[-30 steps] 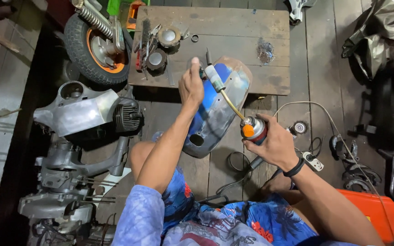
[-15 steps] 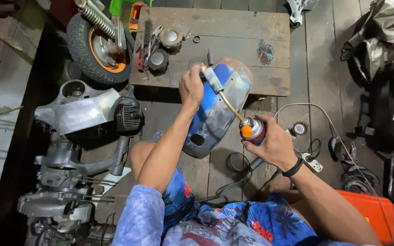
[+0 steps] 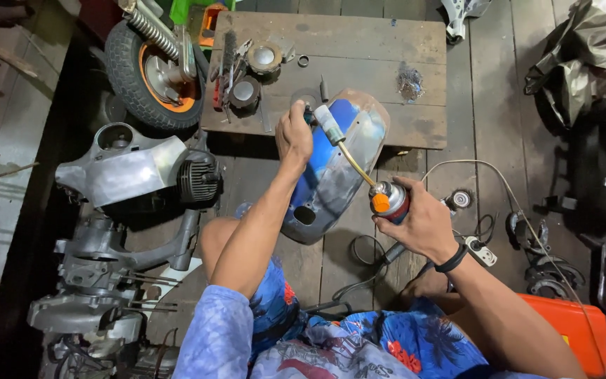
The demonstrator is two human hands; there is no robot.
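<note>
Nearest the camera, the right hand (image 3: 422,223) is wrapped around a small gas canister (image 3: 389,201) with an orange cap, gripping it from the side with the wrist cocked outward and a dark band on the wrist. A thin brass tube (image 3: 354,165) runs up and to the left from the canister to a pale torch head (image 3: 329,125). Farther out, the left hand (image 3: 294,133) is closed around the top of that torch head, the forearm stretched straight forward over the knee. Both hands work directly above a blue and bare-metal scooter body panel (image 3: 348,161), which leans from the floor near the knees up onto the edge of a low wooden surface (image 3: 415,38). The panel's lower end has a small oval opening. On the surface beyond lie round metal parts (image 3: 264,57), a wire brush (image 3: 229,52) and a crumpled scrap. To the left stand a wheel (image 3: 150,70) with an orange rim and a grey scooter headset (image 3: 124,165). An orange case (image 3: 566,330) sits at the right.
</note>
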